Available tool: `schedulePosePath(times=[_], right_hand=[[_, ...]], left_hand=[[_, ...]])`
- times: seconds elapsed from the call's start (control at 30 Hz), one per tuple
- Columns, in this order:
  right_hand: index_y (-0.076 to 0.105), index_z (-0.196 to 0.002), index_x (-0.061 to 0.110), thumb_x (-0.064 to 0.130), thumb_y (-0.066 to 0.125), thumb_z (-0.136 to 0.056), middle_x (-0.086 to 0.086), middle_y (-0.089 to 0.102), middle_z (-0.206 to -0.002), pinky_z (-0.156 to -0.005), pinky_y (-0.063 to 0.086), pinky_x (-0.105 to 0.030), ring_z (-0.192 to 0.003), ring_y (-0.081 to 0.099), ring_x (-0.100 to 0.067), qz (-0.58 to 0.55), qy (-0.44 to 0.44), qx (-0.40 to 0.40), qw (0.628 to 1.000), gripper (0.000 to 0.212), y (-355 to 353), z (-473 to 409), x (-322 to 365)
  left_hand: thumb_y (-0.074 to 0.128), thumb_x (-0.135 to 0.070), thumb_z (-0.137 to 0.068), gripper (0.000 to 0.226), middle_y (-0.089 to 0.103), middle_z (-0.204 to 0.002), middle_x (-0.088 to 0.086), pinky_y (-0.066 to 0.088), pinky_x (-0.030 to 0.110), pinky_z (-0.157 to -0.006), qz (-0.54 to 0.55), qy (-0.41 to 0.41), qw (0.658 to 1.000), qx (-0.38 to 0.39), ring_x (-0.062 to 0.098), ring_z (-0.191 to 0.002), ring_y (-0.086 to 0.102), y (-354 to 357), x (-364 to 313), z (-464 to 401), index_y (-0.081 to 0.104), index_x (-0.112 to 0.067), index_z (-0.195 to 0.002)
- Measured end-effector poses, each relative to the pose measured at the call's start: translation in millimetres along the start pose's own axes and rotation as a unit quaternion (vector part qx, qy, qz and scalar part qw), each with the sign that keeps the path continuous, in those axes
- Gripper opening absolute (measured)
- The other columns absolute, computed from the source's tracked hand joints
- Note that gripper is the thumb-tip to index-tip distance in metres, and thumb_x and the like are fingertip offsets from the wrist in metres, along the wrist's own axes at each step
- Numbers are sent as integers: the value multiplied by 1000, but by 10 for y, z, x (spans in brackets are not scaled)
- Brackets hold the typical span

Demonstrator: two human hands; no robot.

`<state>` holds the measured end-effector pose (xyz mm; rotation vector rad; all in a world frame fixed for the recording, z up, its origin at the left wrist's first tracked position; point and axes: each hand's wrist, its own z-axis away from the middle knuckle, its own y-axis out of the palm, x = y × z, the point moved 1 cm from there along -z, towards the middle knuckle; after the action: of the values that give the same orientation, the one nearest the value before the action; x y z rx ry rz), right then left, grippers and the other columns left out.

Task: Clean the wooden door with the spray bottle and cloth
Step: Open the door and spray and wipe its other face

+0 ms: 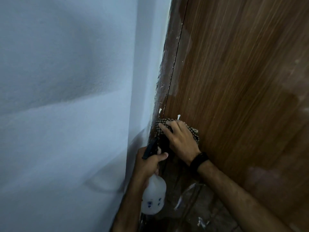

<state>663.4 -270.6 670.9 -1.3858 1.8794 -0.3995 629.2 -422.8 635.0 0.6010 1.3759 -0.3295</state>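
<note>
The wooden door fills the right half of the view, brown with streaked grain and white paint specks near its left edge. My right hand presses a checkered cloth flat against the door's lower left edge, fingers spread over it. A dark watch sits on that wrist. Just below and left of it, my left hand grips the neck of a white translucent spray bottle with a black trigger head. The bottle hangs tilted, its body pointing down.
A pale blue-white wall covers the left half. The dark door frame, smeared with white paint, runs between the wall and the door. Dim tiled floor with crumpled clear plastic lies at the bottom.
</note>
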Motion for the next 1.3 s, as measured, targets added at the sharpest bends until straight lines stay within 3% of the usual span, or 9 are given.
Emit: schedulePosePath(times=[0.1,0.27,0.37,0.53,0.8,0.9,1.0,1.13,1.3], right_hand=[[62,-129,4,-2,38,-83,-17,59,-109,-81,46,-41,-94,48,-29,-3,11,-21,1000,52,-102,-136,-44],[63,-129,2,-17,54,-74,-19,57,-109,-80,44,-41,-95,45,-30,-12,83,-128,988,59,-492,-679,-316],[62,-130,3,-16,58,-74,-17,57,-110,-79,46,-40,-97,45,-30,-9,79,-117,990,59,-515,-726,-303],[61,-131,3,-7,64,-71,-16,57,-110,-78,45,-41,-96,45,-29,10,-11,-32,999,61,-432,-541,-275],[62,-130,4,-16,62,-76,-17,57,-112,-75,49,-38,-95,49,-30,23,62,-137,988,57,-1118,-1353,-707],[62,-130,5,-16,65,-74,-16,56,-112,-77,50,-37,-96,50,-29,30,55,-146,987,60,-1182,-1363,-742],[62,-130,7,-13,72,-70,-13,55,-111,-74,52,-38,-95,49,-27,27,27,-109,993,64,-1053,-1164,-676],[63,-129,9,-4,82,-64,-10,53,-109,-70,51,-36,-94,46,-23,14,3,-74,997,69,-942,-1005,-640],[63,-129,6,-14,71,-72,-13,55,-109,-70,52,-38,-92,49,-27,20,44,-155,987,61,-1322,-1496,-877]], left_hand=[[77,-3,-83,21,46,-49,1,33,21,-43,-3,-8,1000,3,13,-36,37,9,-38,0,58,-9,-76],[77,-4,-84,22,46,-49,-1,33,23,-45,15,-6,1000,24,13,-37,37,50,-282,-30,59,-13,-75],[76,-3,-84,25,45,-50,-1,31,23,-45,25,16,999,32,12,-36,35,72,-456,-40,57,-15,-73],[76,-2,-83,28,47,-55,3,32,23,-41,21,72,997,33,13,-37,36,27,-714,-62,55,-16,-71],[76,-6,-85,24,48,-48,-4,34,22,-42,16,88,994,61,11,-34,34,216,-1163,-104,56,-14,-76],[76,-7,-84,28,55,-58,-2,34,22,-43,25,98,993,60,11,-36,35,230,-1336,-129,55,-20,-71],[76,-7,-83,35,50,-56,-2,33,23,-44,24,96,993,61,12,-37,34,244,-1445,-169,51,-21,-64],[75,-7,-83,27,49,-56,-2,34,24,-44,12,102,993,65,11,-37,35,268,-1575,-172,53,-18,-71],[75,-7,-83,28,49,-54,-2,35,25,-42,6,128,989,68,11,-36,35,380,-1918,-158,53,-16,-69]])
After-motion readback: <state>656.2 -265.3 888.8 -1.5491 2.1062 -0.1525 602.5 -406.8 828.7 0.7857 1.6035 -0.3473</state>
